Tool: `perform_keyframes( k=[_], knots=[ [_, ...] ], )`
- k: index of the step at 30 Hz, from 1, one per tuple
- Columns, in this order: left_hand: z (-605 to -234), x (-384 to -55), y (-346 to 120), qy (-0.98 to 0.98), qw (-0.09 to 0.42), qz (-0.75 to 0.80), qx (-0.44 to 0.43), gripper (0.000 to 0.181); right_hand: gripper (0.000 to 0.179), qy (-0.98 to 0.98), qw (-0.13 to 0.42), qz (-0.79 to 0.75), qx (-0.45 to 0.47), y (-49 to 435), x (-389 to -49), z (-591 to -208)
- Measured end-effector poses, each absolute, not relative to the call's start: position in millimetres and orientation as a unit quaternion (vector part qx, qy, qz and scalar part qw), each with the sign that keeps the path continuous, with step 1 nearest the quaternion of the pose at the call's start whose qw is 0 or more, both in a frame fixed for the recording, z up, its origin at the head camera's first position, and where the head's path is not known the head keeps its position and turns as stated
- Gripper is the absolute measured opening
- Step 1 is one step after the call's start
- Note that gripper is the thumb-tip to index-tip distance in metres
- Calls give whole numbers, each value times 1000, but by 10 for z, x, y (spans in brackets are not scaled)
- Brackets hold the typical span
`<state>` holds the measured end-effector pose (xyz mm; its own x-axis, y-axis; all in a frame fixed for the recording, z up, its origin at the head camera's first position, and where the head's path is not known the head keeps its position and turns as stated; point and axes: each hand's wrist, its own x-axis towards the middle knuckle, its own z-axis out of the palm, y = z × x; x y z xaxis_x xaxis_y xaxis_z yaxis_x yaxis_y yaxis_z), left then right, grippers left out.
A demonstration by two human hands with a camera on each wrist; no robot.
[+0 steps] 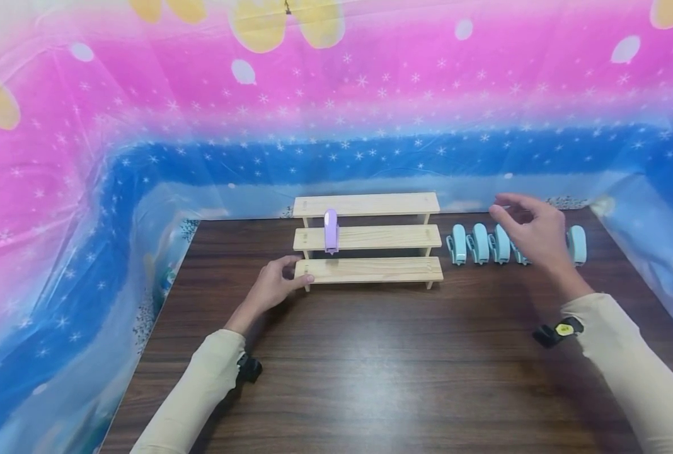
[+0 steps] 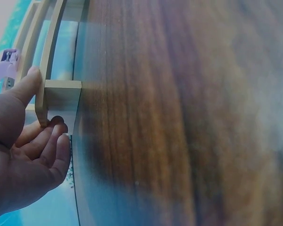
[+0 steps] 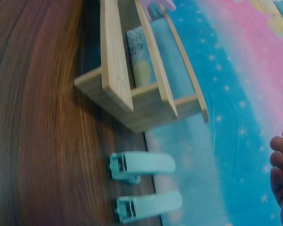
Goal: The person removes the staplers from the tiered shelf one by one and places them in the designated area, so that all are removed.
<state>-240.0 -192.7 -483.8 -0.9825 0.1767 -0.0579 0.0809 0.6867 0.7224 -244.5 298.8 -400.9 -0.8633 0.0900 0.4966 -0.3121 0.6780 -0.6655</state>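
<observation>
A three-step wooden rack (image 1: pixel 382 270) stands at the back of the table. On its middle step sits a purple stapler (image 1: pixel 331 231), upright near the left end. My left hand (image 1: pixel 271 284) grips the left end of the lowest step, the thumb on top and the other fingers curled under the end, as the left wrist view shows. Several mint-green staplers (image 1: pixel 480 243) stand in a row to the right of the rack. Above this row is my right hand (image 1: pixel 535 232), fingers loosely bent and holding nothing; it hides part of the row.
The dark wood-grain table (image 1: pixel 365 366) reaches toward me in front of the rack. A pink and blue printed cloth (image 1: pixel 370 94) hangs close behind and along both sides. Each wrist carries a small black camera on a strap.
</observation>
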Motion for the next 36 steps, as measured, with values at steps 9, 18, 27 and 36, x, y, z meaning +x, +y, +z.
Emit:
perform_keyframes(
  k=[9, 18, 27, 36],
  knots=[
    [-4843, -2405, -1925, 914, 62, 393, 75, 70, 37, -876, 238, 411, 89, 2673, -2490, -4024],
    [-4847, -2412, -1928, 915, 61, 393, 70, 69, 34, -866, 229, 427, 121, 2358, -2512, -4082],
    [-4833, -2404, -1929, 915, 63, 393, 67, 69, 34, -857, 219, 439, 160, 2041, -2572, -4135],
    [-4829, -2397, -1926, 916, 65, 390, 69, 70, 37, -857, 184, 452, 164, 1745, -2585, -4216]
  ],
)
